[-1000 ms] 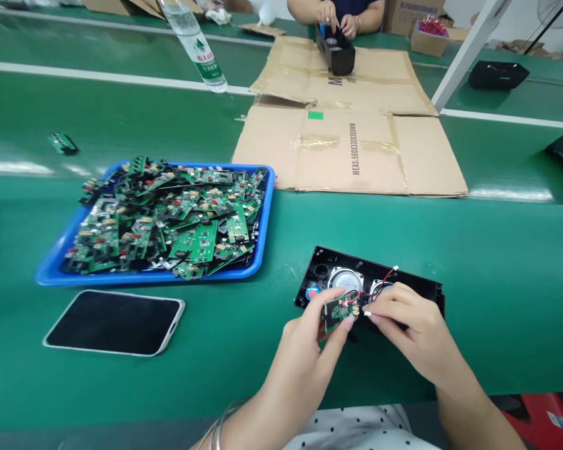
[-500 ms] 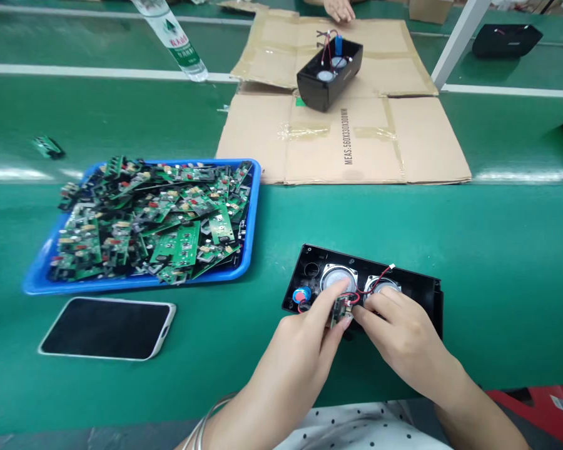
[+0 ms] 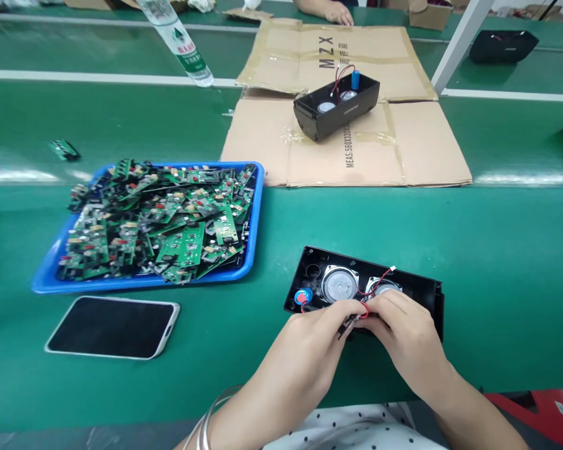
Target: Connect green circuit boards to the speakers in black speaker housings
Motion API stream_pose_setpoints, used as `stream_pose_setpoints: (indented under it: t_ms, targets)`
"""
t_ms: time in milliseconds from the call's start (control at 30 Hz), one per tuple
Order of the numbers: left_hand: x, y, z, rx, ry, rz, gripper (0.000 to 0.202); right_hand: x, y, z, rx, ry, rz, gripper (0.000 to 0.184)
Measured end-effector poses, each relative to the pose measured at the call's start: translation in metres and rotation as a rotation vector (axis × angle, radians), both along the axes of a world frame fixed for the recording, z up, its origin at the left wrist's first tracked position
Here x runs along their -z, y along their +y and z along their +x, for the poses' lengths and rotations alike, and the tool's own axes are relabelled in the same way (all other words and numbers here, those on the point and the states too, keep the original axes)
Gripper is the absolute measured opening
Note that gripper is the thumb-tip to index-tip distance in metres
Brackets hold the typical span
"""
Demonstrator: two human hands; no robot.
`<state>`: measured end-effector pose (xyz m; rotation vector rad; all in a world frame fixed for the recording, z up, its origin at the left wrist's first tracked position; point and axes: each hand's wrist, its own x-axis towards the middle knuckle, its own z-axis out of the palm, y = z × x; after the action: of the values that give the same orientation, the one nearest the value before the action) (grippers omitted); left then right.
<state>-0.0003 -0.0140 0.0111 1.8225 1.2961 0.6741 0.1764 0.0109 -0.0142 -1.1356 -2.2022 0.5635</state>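
Note:
In front of me lies a black speaker housing with two round speaker drivers, the left driver in plain sight and the other partly covered by my fingers. A blue battery sits at its left end. Over the near edge, my left hand pinches a small circuit board, mostly covered by fingers. My right hand is closed on the red wire at the board; its fingertips meet those of the left. A loose white connector on red and black wires sticks up above the right driver.
On the left stand a blue tray heaped with circuit boards and a phone. Ahead, another speaker housing rests on flattened cardboard. A water bottle is farther back, near a co-worker's hand.
My hands have drawn together at the board, which is now tilted and more covered. The far speaker housing has turned and slid nearer, and the co-worker's hand has lowered onto the table.

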Motion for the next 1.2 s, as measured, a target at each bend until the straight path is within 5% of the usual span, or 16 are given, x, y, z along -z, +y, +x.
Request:
stream_pose_setpoints:
  t_ms: [167, 300, 500, 700, 900, 1200]
  targets:
    - [0.001, 0.002, 0.002, -0.221, -0.129, -0.082, 0.02, 0.003, -0.001, 0.001, 0.202, -0.107, 0.075, 0.036]
    - [-0.002, 0.002, -0.002, -0.236, -0.092, -0.117, 0.019, 0.003, 0.002, 0.001, 0.225, -0.304, 0.055, 0.052]
    - [-0.007, -0.002, -0.006, -0.217, -0.024, -0.237, 0.018, -0.002, 0.002, 0.003, 0.029, 0.032, -0.132, 0.026]
    - [-0.009, -0.002, -0.003, -0.214, -0.033, -0.278, 0.022, -0.002, -0.001, 0.002, 0.085, 0.211, -0.366, 0.007]
    - [-0.003, -0.002, -0.003, -0.22, -0.048, -0.21, 0.022, -0.004, 0.002, 0.0, -0.092, 0.095, -0.228, 0.014]
    - [-0.001, 0.005, 0.003, -0.133, 0.1, -0.022, 0.02, 0.005, -0.001, -0.001, -0.121, -0.027, -0.115, 0.023]
